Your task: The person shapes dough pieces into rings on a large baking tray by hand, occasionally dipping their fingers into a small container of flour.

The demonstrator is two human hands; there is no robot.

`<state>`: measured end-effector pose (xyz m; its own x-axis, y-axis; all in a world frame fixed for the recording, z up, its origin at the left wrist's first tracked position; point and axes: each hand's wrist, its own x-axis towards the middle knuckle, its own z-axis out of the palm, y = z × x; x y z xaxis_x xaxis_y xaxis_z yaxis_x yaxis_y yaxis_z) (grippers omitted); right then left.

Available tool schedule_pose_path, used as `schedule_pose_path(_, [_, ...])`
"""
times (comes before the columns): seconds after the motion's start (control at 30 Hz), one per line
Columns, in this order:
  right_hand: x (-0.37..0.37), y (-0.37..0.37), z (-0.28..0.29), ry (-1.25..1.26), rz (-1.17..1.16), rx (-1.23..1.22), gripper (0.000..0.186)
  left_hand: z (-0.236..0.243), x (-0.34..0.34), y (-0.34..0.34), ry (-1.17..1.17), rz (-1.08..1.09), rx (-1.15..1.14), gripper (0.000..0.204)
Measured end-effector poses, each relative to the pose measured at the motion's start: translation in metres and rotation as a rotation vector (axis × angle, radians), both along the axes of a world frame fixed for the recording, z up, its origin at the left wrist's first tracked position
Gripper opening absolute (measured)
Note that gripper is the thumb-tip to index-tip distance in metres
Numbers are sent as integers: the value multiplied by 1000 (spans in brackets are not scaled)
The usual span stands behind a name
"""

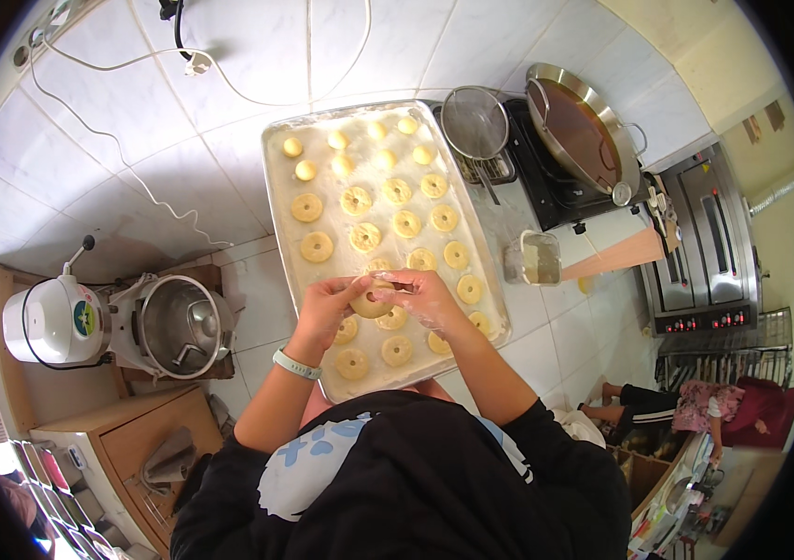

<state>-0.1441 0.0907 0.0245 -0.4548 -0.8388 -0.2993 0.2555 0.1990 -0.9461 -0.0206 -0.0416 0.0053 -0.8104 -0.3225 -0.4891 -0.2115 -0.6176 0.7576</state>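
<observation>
Between my two hands, above the near half of a floured baking tray (278,215), is a pale dough ring (374,306) with a small hole in its middle. The fingers of my left hand (330,306) pinch its left side. My right hand (423,297) grips the other side, with flour on its skin. Under and around them, flat dough rings (317,246) lie in rows on the tray. Round dough balls (305,170) sit at its far end. My hands and forearms hide some of the rings.
Right of the tray are a mesh strainer (474,123), a clear square container (537,259) and a wide pan of brown liquid (576,131) on a black stove. A stand mixer (182,327) is at left, an oven (703,243) at far right. Another person (696,403) stands beyond, lower right.
</observation>
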Motion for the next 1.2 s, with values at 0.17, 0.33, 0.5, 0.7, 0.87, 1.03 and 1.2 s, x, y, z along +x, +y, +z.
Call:
schedule_pose_path(0.17, [-4, -9, 8, 12, 1, 76, 34, 6, 7, -8, -49, 33, 60, 29])
schedule_pose_path(0.33, [9, -30, -6, -183, 130, 76, 37, 3, 25, -10, -26, 96, -16, 31])
schedule_pose_path(0.5, [6, -68, -61, -284, 112, 232, 35, -12, 70, -42, -40, 391, -376, 36])
schedule_pose_path(0.7, [35, -106, -98, 271, 299, 315, 30, -44, 136, -74, -60, 683, -196, 47])
schedule_pose_path(0.87, [25, -97, -94, 797, 77, 79, 20, -57, 146, -72, -123, 664, -354, 35])
schedule_pose_path(1.03, [50, -65, -97, 758, 501, 344, 22, -76, 124, -55, -134, 469, -495, 24])
schedule_pose_path(1.2, [71, -47, -114, 1015, 375, 264, 29, -94, 94, -26, -80, 122, -751, 32])
